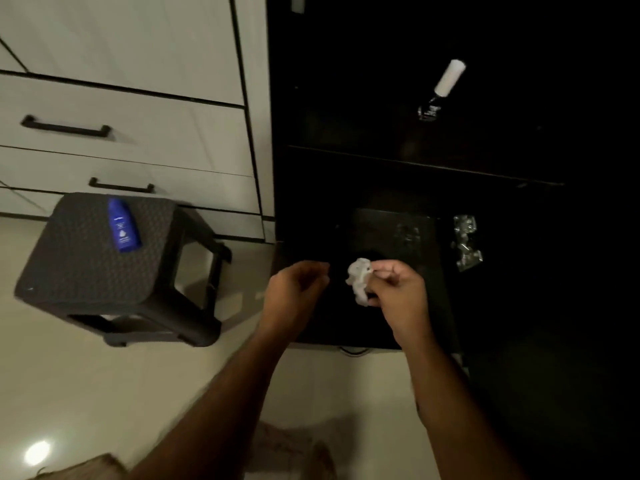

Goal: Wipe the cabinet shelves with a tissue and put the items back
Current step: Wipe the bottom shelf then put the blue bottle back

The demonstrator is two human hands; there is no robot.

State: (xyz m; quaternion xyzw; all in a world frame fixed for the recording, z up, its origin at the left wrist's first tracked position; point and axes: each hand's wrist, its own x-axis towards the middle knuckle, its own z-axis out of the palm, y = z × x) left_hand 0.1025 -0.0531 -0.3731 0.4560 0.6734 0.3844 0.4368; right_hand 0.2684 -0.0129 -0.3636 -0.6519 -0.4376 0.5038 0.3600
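Right hand (398,289): fingers (384,268) pinching a crumpled white tissue (360,280), tissue bunching at the fingertips, hanging just left of the hand over the dark lowest cabinet shelf (311,327). Left hand (294,289): hovering near the tissue, not touching it, fingers loosely curled, grasping nothing. Blue lotion bottle (122,225): lying on a dark stool (86,268), well apart to the left. White-capped bottle (441,88): standing on an upper shelf. Clear wrapping (465,242): lying at lower shelf, right.

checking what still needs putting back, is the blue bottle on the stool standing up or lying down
Lying down. The blue bottle rests flat on its side on the stool, cap end toward the drawers, label facing up.
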